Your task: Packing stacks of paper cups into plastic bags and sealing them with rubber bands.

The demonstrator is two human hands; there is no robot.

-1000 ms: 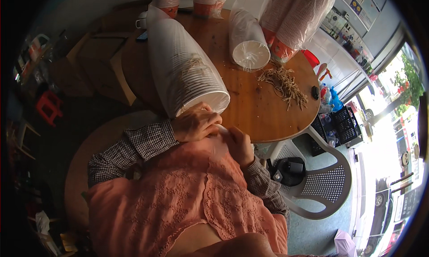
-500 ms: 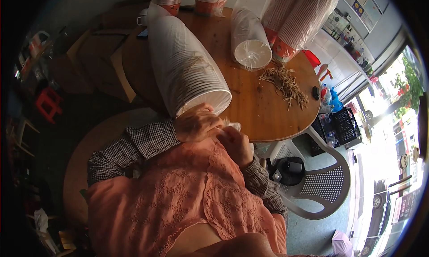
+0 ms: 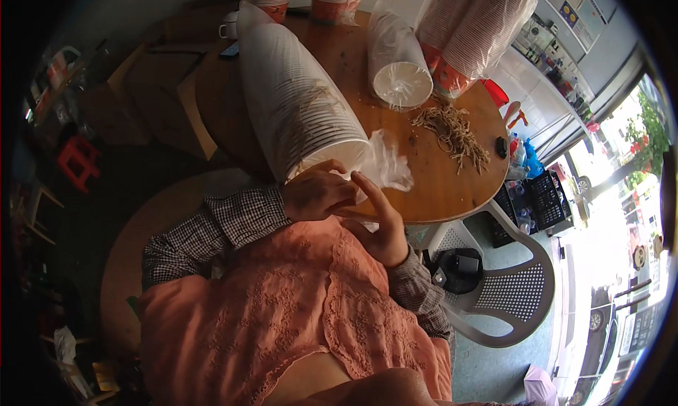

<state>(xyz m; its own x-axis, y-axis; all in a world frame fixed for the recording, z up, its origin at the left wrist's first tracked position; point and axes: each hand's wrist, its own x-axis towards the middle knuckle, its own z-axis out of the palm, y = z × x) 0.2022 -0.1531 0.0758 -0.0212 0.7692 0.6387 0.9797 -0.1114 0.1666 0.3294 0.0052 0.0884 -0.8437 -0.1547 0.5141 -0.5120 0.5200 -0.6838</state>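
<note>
A long stack of white paper cups (image 3: pixel 311 102) lies on the round table in a clear plastic bag, its open end toward me. The bag's loose end (image 3: pixel 392 169) fans out past the rim on the right. My left hand (image 3: pixel 318 194) is closed at the lower edge of that rim, fingers curled inward; what they hold is hidden. Just right of it, my right hand (image 3: pixel 385 233) has its index finger stretched up toward the left fingertips and its thumb apart, with nothing visible in its grasp.
Beside the stack on the wooden table (image 3: pixel 388 194) lie another bagged stack of white cups (image 3: pixel 402 84), a heap of tan strings (image 3: pixel 459 137) and a small black object (image 3: pixel 501 147). Bagged red-patterned cups (image 3: pixel 480 38) stand behind. A grey plastic chair (image 3: pixel 515 293) is at the right.
The bag's end, bunched at my hands before, now spreads to the right of the stack's rim. My right hand's fingers have opened and extended; my left hand has shifted slightly right.
</note>
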